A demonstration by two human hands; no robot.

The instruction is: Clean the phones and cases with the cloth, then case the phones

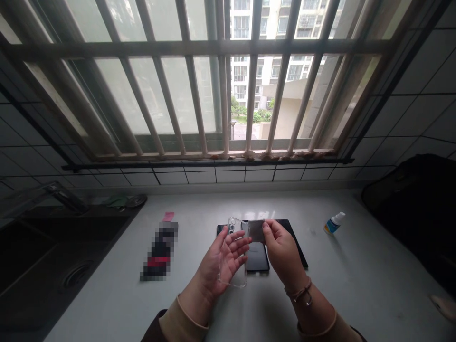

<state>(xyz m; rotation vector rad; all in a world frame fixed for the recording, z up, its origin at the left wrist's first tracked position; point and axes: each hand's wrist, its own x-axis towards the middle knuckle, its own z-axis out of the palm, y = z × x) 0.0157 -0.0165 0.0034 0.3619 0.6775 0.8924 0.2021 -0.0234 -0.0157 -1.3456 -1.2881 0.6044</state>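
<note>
My left hand (pixel 223 266) holds a clear plastic phone case (pixel 232 228) upright against its palm and fingers, with the case's camera cutout at the top. My right hand (pixel 281 249) pinches a small grey square of cloth or film (pixel 255 231) between fingers and thumb, touching the top edge of the case. Below both hands, a black smartphone (pixel 257 259) lies face up on a black flat pad (pixel 294 237). My wrists partly hide the phone and the pad.
A white counter (pixel 356 275) runs under the window. A small blue-and-white spray bottle (pixel 334 223) stands to the right, and a blurred dark package (pixel 160 249) with a pink tag lies to the left. A dark sink (pixel 46 256) and tap sit far left, a black bag (pixel 413 209) far right.
</note>
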